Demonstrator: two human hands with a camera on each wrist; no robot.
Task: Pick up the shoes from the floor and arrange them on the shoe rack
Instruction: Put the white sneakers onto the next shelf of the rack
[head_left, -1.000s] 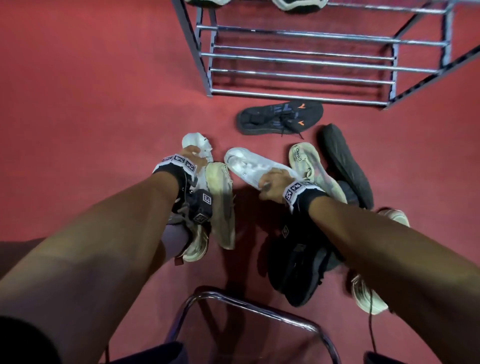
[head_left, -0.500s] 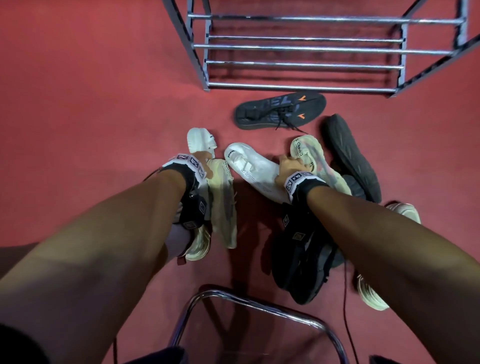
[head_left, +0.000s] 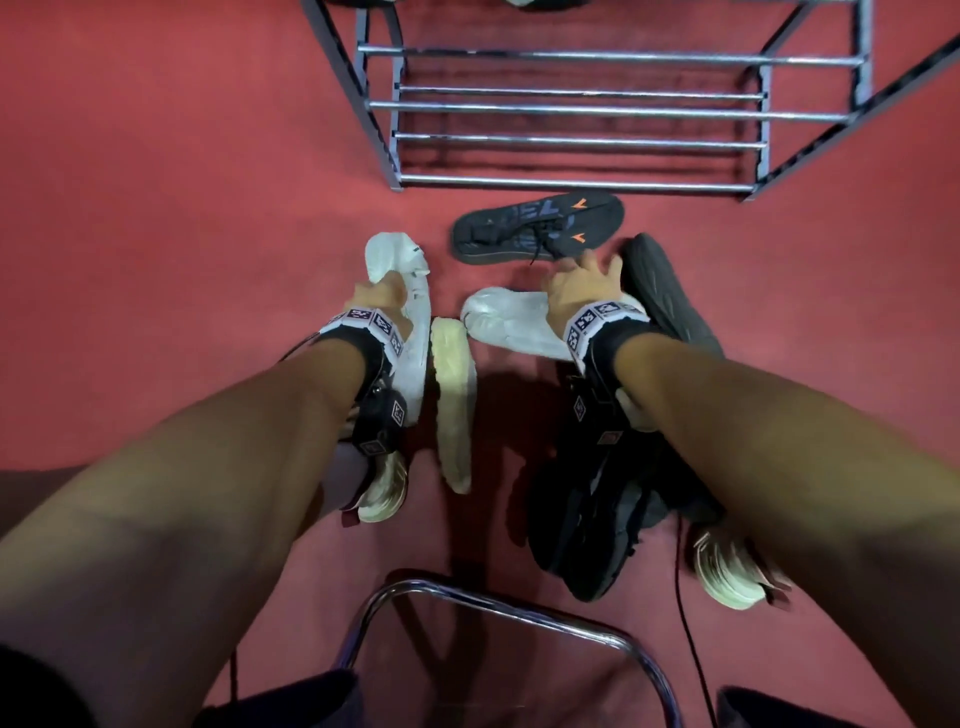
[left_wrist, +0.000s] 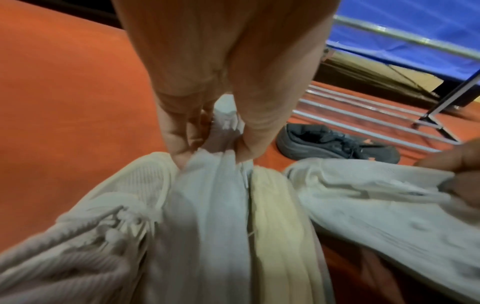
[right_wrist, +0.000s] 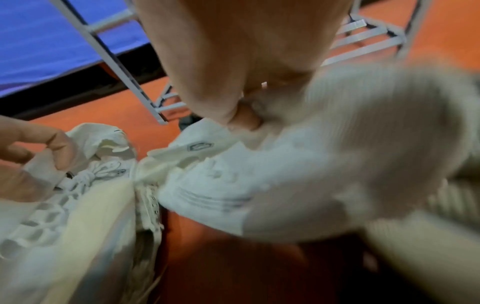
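1. Presently, your left hand pinches the heel of a white shoe, fingers on one side and thumb on the other; the shoe lies on its side on the red floor.
2. Just beside that shoe, on its right, a cream shoe lies sole-up, touching it along its length.
3. Your right hand is curled onto a second white shoe, thumb against its upper; the wrist view is blurred, so the exact grip cannot be told.
4. A dark sandal with orange marks lies between your hands and the shoe rack, near your right fingertips.
5. A black shoe lies sole-up just right of your right hand.
6. More black shoes sit heaped under your right forearm, with another cream shoe at the heap's right edge.
7. A further cream shoe shows beneath your left wrist.
8. The rack's lower rails carry no shoes; two soles peek in at the top edge.
9. A chrome chair frame stands nearest you.
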